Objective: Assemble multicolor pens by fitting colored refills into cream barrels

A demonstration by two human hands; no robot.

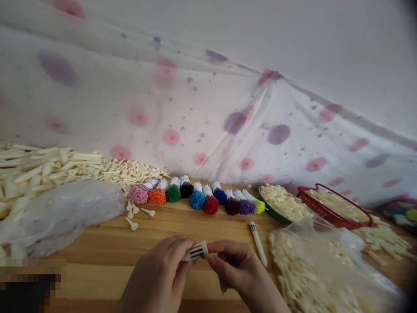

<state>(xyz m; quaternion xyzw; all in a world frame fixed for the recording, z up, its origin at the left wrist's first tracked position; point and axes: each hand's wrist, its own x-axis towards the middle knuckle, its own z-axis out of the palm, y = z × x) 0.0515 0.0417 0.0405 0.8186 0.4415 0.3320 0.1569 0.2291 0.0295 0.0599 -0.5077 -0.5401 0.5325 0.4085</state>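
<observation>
Hands first, bottom centre of the frame: we see the left hand (159,271) and right hand (236,267) meeting over the wooden table (107,248), both pinched on one small white pen piece (196,251) with dark slots along its side. Long axis of that piece runs roughly left-right, tilted slightly up toward the right. Left fingers wrap its lower-left end, right fingertips close on the upper-right end. Both grips narrow, nothing else held. Neither hand is clearly nearer; the piece sits between them.

Just right of the right hand a finished white pen (258,242) lies on the table, axis running up-left to down-right, not touched. Right hand is the closer one to it.

Lower right: a clear plastic bag (312,265) over cream parts. Left middle: another clear bag (61,213).

Further back, mid frame: a row of coloured refill bundles (195,198), pink through yellow-green, tips toward us. Right of them a green bowl (276,213) and a red basket (325,208), both with cream parts. Upper left: a heap of cream parts (48,167). Behind everything, a flowered cloth (202,108).
</observation>
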